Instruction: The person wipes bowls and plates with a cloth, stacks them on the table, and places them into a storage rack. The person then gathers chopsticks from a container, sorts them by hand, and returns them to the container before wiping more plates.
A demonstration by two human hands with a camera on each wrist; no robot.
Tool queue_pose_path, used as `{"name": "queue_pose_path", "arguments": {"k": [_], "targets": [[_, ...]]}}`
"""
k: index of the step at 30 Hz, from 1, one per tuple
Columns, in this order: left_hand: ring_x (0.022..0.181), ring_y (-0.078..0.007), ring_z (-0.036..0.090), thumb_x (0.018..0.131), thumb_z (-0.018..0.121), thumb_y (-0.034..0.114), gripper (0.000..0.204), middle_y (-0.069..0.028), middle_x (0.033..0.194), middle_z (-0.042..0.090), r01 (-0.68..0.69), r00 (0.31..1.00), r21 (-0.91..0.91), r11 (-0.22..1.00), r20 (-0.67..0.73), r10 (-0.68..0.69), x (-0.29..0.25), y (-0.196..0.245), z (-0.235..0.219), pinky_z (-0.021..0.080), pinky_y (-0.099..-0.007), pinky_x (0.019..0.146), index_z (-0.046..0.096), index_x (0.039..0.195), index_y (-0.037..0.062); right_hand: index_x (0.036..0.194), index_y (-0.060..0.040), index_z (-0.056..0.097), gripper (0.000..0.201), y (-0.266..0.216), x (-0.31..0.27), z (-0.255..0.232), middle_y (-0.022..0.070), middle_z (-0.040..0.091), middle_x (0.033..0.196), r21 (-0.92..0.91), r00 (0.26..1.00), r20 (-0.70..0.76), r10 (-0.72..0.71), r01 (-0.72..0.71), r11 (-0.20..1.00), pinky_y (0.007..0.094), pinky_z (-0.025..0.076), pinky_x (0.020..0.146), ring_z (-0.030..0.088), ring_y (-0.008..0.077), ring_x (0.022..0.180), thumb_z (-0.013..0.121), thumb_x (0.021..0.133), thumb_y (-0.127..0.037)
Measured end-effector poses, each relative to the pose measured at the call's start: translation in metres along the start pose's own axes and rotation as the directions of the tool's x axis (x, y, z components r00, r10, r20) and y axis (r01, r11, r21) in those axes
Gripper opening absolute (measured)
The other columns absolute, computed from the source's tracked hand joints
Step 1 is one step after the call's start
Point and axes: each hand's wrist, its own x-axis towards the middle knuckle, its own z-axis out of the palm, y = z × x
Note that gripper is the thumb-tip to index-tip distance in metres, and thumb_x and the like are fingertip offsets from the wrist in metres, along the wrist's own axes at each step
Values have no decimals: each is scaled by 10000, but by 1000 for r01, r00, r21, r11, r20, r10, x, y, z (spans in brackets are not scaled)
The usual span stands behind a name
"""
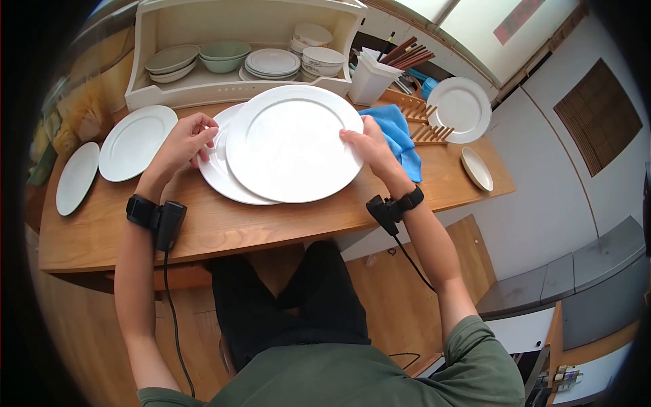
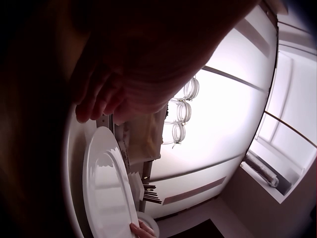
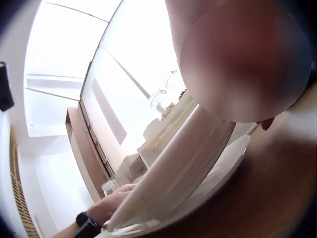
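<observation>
In the head view my right hand [image 1: 374, 146] pinches the right rim of a large white plate [image 1: 295, 146], thumb on top. That plate is raised and tilted over another white plate [image 1: 213, 169], hiding most of it. At the lower plate's left rim is my left hand [image 1: 188, 141], its fingers loosely bent and pinching nothing; whether they touch the rim is unclear. The left wrist view shows the left hand [image 2: 124, 94] dark above the raised plate [image 2: 106, 193]. Seen from the right wrist, the raised plate [image 3: 173, 153] slants over the lower one [image 3: 230, 158].
Two white plates [image 1: 137, 144] [image 1: 78, 179] lie at the left. Behind stands a cream shelf [image 1: 203, 95] with bowls and small plates. To the right are a blue cloth [image 1: 397, 136], a wooden rack [image 1: 430, 134] with an upright plate [image 1: 461, 108], and an oval dish [image 1: 477, 169].
</observation>
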Motion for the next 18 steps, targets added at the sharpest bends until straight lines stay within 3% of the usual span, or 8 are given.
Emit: {"name": "queue_pose_path", "arguments": {"k": [2, 6, 11, 13, 15, 18], "targets": [[570, -55, 539, 931, 520, 205, 216, -11, 766, 557, -35, 999, 5, 999, 0, 35, 0, -2, 0, 407, -180, 417, 550, 1044, 24, 1123, 98, 420, 420, 5, 5, -5, 157, 588, 969, 230, 1000, 3, 22, -22, 973, 292, 529, 696, 616, 191, 808, 639, 803, -62], [614, -70, 545, 917, 563, 196, 211, -29, 767, 580, -53, 998, -15, 999, -42, 52, 3, -4, 1, 412, -201, 430, 569, 997, 1, 1140, 85, 414, 411, 7, 7, -11, 163, 590, 987, 316, 1000, 13, 5, -9, 949, 302, 538, 695, 621, 194, 812, 631, 817, -48], [630, -71, 545, 919, 561, 203, 213, -26, 771, 581, -32, 999, -18, 999, -31, 31, 1, -1, 0, 418, -203, 446, 574, 1002, 7, 1177, 45, 418, 400, 5, 3, -29, 165, 594, 1014, 392, 993, -108, -47, 86, 916, 312, 554, 694, 629, 197, 832, 611, 834, -23], [629, -72, 545, 920, 559, 206, 217, -28, 773, 583, -28, 999, -22, 999, -29, 27, 1, -1, 1, 417, -203, 447, 574, 1002, 6, 1176, 36, 435, 381, 0, 1, -43, 160, 599, 1009, 376, 984, -173, -42, 105, 921, 310, 557, 694, 630, 195, 838, 604, 839, -16], [630, -65, 543, 920, 552, 213, 218, -26, 786, 584, -26, 999, -14, 1000, -23, 26, 1, -2, 0, 419, -194, 449, 573, 1018, 19, 1160, 30, 455, 348, 2, 2, -65, 153, 603, 1009, 207, 925, -336, -179, 258, 944, 298, 555, 708, 629, 185, 839, 596, 844, -13], [633, -57, 542, 921, 542, 217, 221, -23, 797, 585, -27, 1000, 3, 1000, -13, 27, 1, -2, 0, 423, -186, 454, 573, 1036, 31, 1153, 27, 473, 346, -9, -3, -104, 114, 599, 1028, 50, 828, -471, -305, 370, 928, 269, 513, 757, 601, 152, 853, 614, 843, -33]]}}
